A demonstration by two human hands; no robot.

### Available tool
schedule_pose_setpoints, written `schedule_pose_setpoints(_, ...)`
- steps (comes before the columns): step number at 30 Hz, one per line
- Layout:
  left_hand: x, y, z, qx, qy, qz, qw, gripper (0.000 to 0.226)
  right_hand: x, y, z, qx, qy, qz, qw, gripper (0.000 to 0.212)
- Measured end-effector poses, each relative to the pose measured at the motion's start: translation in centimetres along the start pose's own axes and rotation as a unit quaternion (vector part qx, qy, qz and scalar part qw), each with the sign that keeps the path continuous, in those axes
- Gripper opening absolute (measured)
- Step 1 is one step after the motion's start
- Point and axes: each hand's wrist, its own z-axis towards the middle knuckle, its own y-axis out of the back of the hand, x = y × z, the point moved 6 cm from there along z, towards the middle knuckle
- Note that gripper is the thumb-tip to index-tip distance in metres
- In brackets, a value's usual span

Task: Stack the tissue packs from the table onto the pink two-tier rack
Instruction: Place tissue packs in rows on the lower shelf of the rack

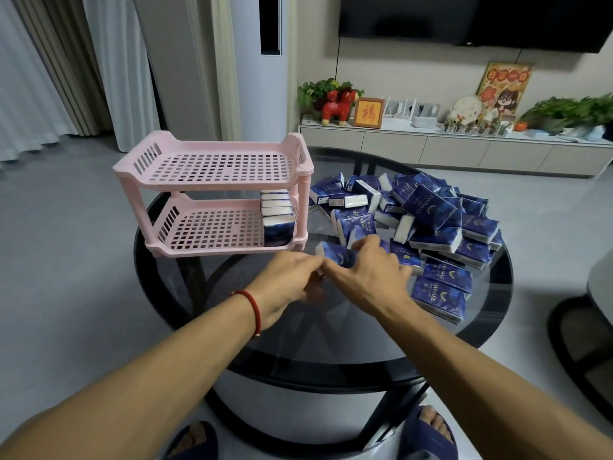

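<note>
At the centre of the frame the right hand [366,272] curls its fingers around one blue tissue pack [336,254], while the left hand [288,277] meets it at the near end; whether its blurred fingertips pinch the pack or only touch it I cannot tell. The held pack sits just off the glass counter [331,343], right of the pink rack [215,194] and left of the loose pile of packs [431,224] filling the right half of the counter. A short row of packs [278,214] already stands on edge at the right end of the lower shelf; the upper shelf holds nothing. To do this step well, I would square the pack between both hands, turn it on edge to match the row, then slide it in snug beside the nearest pack without knocking the rack.
</note>
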Motion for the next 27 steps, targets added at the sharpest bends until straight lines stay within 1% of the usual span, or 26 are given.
schedule_pose_setpoints(1, 0.1, -0.6, -0.1, 0.014, 0.026, -0.071, 0.997, 0.026, 0.3, -0.3, -0.4, 0.036, 0.014, 0.017, 0.999, 0.081)
schedule_pose_setpoints(2, 0.1, -1.0, -0.4, 0.017, 0.041, -0.111, 0.993, 0.026, 0.5, -0.4, -0.7, 0.073, 0.033, 0.032, 0.996, 0.08)
schedule_pose_setpoints(4, 0.3, -0.9, -0.5, 0.008, 0.049, -0.125, 0.991, 0.019, 0.9, -0.6, -1.1, 0.156, 0.077, 0.066, 0.983, 0.071)
schedule_pose_setpoints(5, 0.4, -0.5, -0.4, 0.003, 0.048, -0.114, 0.992, 0.015, 1.1, -0.4, -1.1, 0.184, 0.099, 0.083, 0.974, 0.064)
schedule_pose_setpoints(6, 0.5, 0.0, -0.3, -0.006, 0.046, -0.098, 0.994, 0.015, 1.1, 0.0, -0.8, 0.186, 0.117, 0.094, 0.971, 0.055)
schedule_pose_setpoints(7, 0.6, 0.5, -0.3, -0.015, 0.044, -0.078, 0.996, 0.017, 0.9, 0.7, -0.3, 0.155, 0.134, 0.094, 0.974, 0.045)
schedule_pose_setpoints(8, 0.6, 1.1, -0.3, -0.024, 0.043, -0.059, 0.997, 0.02, 0.5, 1.6, 0.5, 0.099, 0.147, 0.075, 0.981, 0.037)
schedule_pose_setpoints(9, 0.6, 1.6, -0.3, -0.032, 0.036, -0.037, 0.998, 0.021, -0.1, 2.3, 1.2, 0.041, 0.157, 0.029, 0.986, 0.035)
schedule_pose_setpoints(10, 0.4, 2.0, -0.4, -0.042, 0.027, -0.015, 0.999, 0.02, -0.6, 2.6, 1.8, 0.007, 0.159, -0.037, 0.987, 0.04)
schedule_pose_setpoints(11, 0.3, 2.3, -0.5, -0.049, 0.019, 0.001, 0.999, 0.018, -1.1, 2.2, 2.2, 0.009, 0.155, -0.106, 0.982, 0.048)
schedule_pose_setpoints(12, 0.1, 2.6, -0.6, -0.054, 0.011, 0.007, 0.998, 0.017, -1.6, 1.7, 2.4, 0.031, 0.146, -0.156, 0.976, 0.053)
schedule_pose_setpoints(13, 0.0, 2.9, -0.7, -0.057, 0.006, 0.007, 0.998, 0.016, -2.0, 1.3, 2.4, 0.056, 0.137, -0.177, 0.973, 0.054)
schedule_pose_setpoints(15, -0.4, 3.3, -0.8, -0.058, -0.002, 0.007, 0.998, 0.016, -2.3, 1.3, 2.5, 0.07, 0.142, -0.145, 0.977, 0.049)
schedule_pose_setpoints(16, -0.5, 3.4, -0.8, -0.058, -0.005, 0.003, 0.998, 0.017, -2.2, 1.7, 2.5, 0.068, 0.147, -0.102, 0.981, 0.045)
schedule_pose_setpoints(17, -0.7, 3.5, -0.8, -0.059, -0.009, -0.003, 0.998, 0.018, -2.0, 2.3, 2.4, 0.074, 0.145, -0.035, 0.986, 0.039)
schedule_pose_setpoints(18, -1.0, 3.6, -0.9, -0.061, -0.014, -0.007, 0.998, 0.019, -1.8, 2.9, 2.2, 0.1, 0.126, 0.069, 0.985, 0.034)
schedule_pose_setpoints(19, -1.2, 3.7, -1.0, -0.063, -0.018, -0.009, 0.998, 0.02, -1.6, 3.3, 1.8, 0.141, 0.091, 0.201, 0.965, 0.031)
schedule_pose_setpoints(20, -1.3, 3.7, -1.1, -0.065, -0.021, -0.011, 0.998, 0.019, -1.6, 3.4, 1.3, 0.185, 0.042, 0.325, 0.926, 0.03)
schedule_pose_setpoints(21, -1.4, 3.8, -1.1, -0.067, -0.023, -0.015, 0.997, 0.019, -1.6, 3.3, 0.8, 0.23, -0.012, 0.422, 0.877, 0.028)
schedule_pose_setpoints(22, -1.5, 3.8, -1.2, -0.069, -0.027, -0.02, 0.997, 0.018, -1.6, 3.2, 0.1, 0.269, -0.054, 0.481, 0.833, 0.025)
schedule_pose_setpoints(24, -1.5, 3.9, -1.2, -0.078, -0.038, -0.021, 0.996, 0.018, -1.5, 2.9, -0.8, 0.328, -0.094, 0.537, 0.772, 0.024)
schedule_pose_setpoints(25, -1.5, 4.0, -1.3, -0.084, -0.042, -0.014, 0.995, 0.02, -1.5, 2.8, -1.0, 0.345, -0.096, 0.555, 0.751, 0.026)
schedule_pose_setpoints(26, -1.4, 4.1, -1.3, -0.09, -0.047, -0.004, 0.995, 0.021, -1.4, 2.8, -1.0, 0.352, -0.095, 0.565, 0.74, 0.026)
schedule_pose_setpoints(27, -1.4, 4.3, -1.3, -0.096, -0.051, 0.01, 0.994, 0.021, -1.3, 2.8, -1.0, 0.352, -0.091, 0.566, 0.74, 0.022)
